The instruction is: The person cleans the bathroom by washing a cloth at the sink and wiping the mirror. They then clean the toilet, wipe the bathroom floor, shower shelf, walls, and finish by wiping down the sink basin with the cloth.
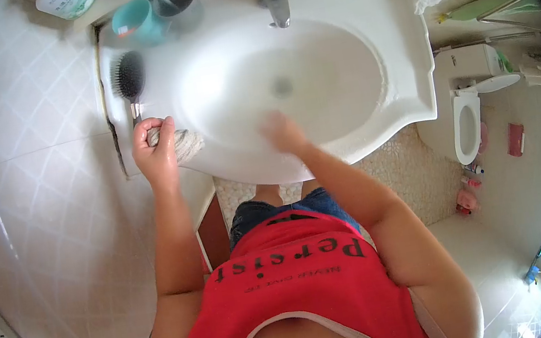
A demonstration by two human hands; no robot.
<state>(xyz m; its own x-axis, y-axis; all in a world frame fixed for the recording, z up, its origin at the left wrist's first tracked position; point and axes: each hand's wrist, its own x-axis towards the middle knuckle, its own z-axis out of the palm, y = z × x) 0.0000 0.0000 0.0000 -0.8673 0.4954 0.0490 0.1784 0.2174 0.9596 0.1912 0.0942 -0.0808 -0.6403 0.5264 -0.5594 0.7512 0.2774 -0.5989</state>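
Beside a hairbrush (pixel 129 76), left hand (pixel 158 154) gripping a cloth (pixel 187 144), cups (pixel 138 25) on sink (pixel 399 45).

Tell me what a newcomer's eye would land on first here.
Probably the bright red top with "Persist" across it, at the bottom centre. Next, the big white sink above it, with the right hand blurred over its basin. Then the left hand, gripping a pale cloth at the sink's left, just below a dark hairbrush.
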